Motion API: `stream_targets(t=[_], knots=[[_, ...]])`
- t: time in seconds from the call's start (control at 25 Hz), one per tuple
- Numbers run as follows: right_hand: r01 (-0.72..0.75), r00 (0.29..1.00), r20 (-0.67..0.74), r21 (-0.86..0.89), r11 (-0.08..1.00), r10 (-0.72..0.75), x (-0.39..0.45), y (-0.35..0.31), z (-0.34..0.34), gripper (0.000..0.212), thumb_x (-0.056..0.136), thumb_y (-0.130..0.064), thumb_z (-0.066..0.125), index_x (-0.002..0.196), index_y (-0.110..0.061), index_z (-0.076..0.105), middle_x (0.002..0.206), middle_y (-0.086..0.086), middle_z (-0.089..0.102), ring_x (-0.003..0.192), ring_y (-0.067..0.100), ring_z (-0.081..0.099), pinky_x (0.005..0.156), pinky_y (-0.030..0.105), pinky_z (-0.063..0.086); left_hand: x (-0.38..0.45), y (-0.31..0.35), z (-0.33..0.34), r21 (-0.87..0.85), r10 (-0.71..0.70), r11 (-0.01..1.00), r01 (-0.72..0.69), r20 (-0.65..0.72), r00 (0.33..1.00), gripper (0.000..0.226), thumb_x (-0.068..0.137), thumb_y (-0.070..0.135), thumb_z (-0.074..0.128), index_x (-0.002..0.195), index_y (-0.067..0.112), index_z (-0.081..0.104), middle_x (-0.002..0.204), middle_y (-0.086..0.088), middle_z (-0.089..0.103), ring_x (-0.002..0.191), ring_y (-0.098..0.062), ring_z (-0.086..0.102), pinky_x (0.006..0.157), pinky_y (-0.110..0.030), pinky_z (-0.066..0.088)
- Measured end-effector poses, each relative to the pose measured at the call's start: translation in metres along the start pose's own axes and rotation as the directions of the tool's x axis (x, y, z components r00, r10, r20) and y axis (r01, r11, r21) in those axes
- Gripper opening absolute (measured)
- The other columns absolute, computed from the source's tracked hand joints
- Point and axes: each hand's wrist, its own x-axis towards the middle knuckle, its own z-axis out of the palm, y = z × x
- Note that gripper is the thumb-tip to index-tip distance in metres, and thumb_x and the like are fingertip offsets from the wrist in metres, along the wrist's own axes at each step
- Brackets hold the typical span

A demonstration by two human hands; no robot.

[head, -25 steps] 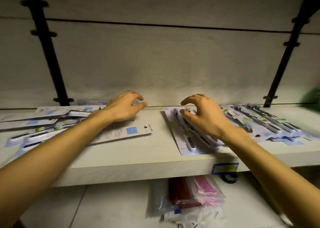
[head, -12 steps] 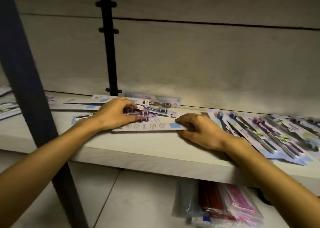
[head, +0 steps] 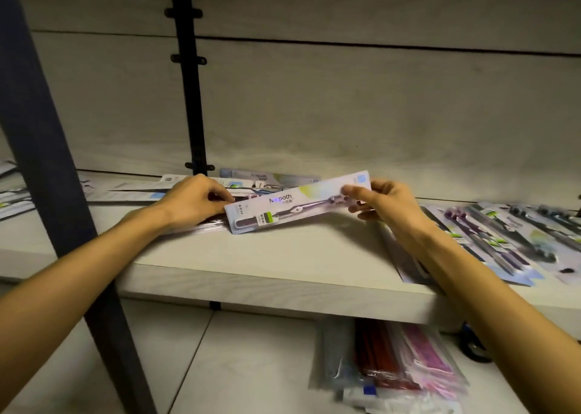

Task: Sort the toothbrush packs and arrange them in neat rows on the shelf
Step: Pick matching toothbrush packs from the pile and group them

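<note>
Toothbrush pack point(head: 298, 201) held tilted above shelf point(head: 283, 256), right end higher, purple brush inside, "Nepoth"-like print on card. Right hand point(head: 382, 202) pinching upper right end, thumb on front, fingers curled behind. Left hand point(head: 196, 201) at lower left end, fingers curled over loose pile of packs point(head: 239, 184) on shelf; contact with held pack unclear, grip cannot tell. Row of packs point(head: 496, 240) lying side by side on shelf at right. Bagged items point(head: 396, 366) below shelf. Dark upright post point(head: 47, 162) at left.
</note>
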Motion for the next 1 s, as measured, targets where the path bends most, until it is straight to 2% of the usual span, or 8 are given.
stream_targets(t=[0.12,0.28,0.4,0.52,0.64,0.76,0.88,1.0], knots=[[-0.048,0.996,-0.068,0.131,0.99,0.057,0.001,0.0,-0.004,0.02,0.09,-0.027,0.071,0.097,-0.008,0.075,0.082,0.004,0.075,0.066,0.013,0.068,0.064,0.024,0.053,0.001,0.005,-0.002,-0.001,0.034,0.999,-0.034,0.014,0.999,0.015,0.091,0.043,0.069,0.094,0.031,0.078,0.096,0.017,0.073,0.089,-0.003,0.065,0.083,-0.036,0.055],[-0.044,0.984,-0.155,0.242,0.969,0.084,0.003,0.002,-0.008,0.027,0.092,-0.029,0.069,0.103,-0.005,0.072,0.096,0.012,0.076,0.076,0.021,0.071,0.072,0.031,0.055,0.004,0.013,-0.008,0.066,0.049,0.997,-0.05,0.019,0.999,0.021,0.101,0.038,0.056,0.095,0.028,0.073,0.097,0.008,0.073,0.089,-0.015,0.066,0.081,-0.04,0.055],[-0.058,0.967,-0.203,0.408,0.911,0.153,0.004,-0.003,-0.013,0.029,0.091,-0.029,0.07,0.104,-0.004,0.067,0.095,0.012,0.075,0.075,0.021,0.071,0.07,0.03,0.059,0.007,0.023,-0.014,0.115,0.099,0.989,-0.088,-0.089,0.991,0.029,0.104,0.032,0.047,0.077,0.032,0.057,0.079,0.009,0.063,0.082,-0.025,0.062,0.071,-0.039,0.049],[-0.047,0.961,-0.201,0.566,0.823,0.193,0.002,-0.009,-0.03,0.018,0.091,-0.027,0.069,0.098,-0.011,0.068,0.089,0.007,0.073,0.073,0.017,0.071,0.065,0.025,0.058,0.016,0.044,-0.02,0.044,0.153,0.988,-0.147,-0.301,0.941,0.023,0.106,0.029,0.041,0.087,0.027,0.053,0.081,0.003,0.057,0.079,-0.03,0.057,0.07,-0.04,0.046],[-0.016,0.956,-0.24,0.526,0.851,0.166,0.0,-0.019,-0.056,0.011,0.093,-0.025,0.067,0.093,-0.014,0.067,0.08,0.003,0.072,0.068,0.016,0.07,0.064,0.025,0.056,0.029,0.078,-0.018,-0.076,0.157,0.973,-0.217,-0.468,0.87,0.023,0.107,0.028,0.039,0.093,0.018,0.054,0.083,-0.001,0.056,0.076,-0.03,0.055,0.066,-0.039,0.042],[0.008,0.941,-0.31,0.416,0.91,0.134,0.0,-0.032,-0.088,0.02,0.092,-0.026,0.067,0.1,-0.008,0.068,0.085,0.007,0.073,0.074,0.02,0.071,0.076,0.037,0.059,0.042,0.118,-0.001,-0.213,0.086,0.952,-0.222,-0.508,0.857,0.024,0.106,0.033,0.037,0.097,0.016,0.051,0.085,-0.005,0.058,0.079,-0.032,0.055,0.064,-0.039,0.038],[0.036,0.906,-0.406,0.36,0.932,0.122,0.005,-0.043,-0.128,0.015,0.093,-0.023,0.066,0.093,-0.008,0.066,0.069,0.002,0.067,0.053,0.012,0.065,0.059,0.029,0.056,0.053,0.166,0.026,-0.439,-0.028,0.882,-0.175,-0.419,0.908,0.05,0.092,0.066,0.043,0.109,0.02,0.05,0.087,0.003,0.062,0.082,-0.027,0.058,0.072,-0.04,0.047],[-0.021,0.854,-0.496,0.27,0.963,0.157,0.01,-0.044,-0.164,0.015,0.093,-0.021,0.066,0.085,-0.008,0.064,0.066,0.003,0.061,0.047,0.012,0.059,0.05,0.025,0.052,0.068,0.215,0.059,-0.62,0.001,0.767,-0.167,-0.26,0.966,0.045,0.089,0.062,0.061,0.109,0.024,0.05,0.084,0.012,0.06,0.075,-0.017,0.056,0.068,-0.033,0.045]])
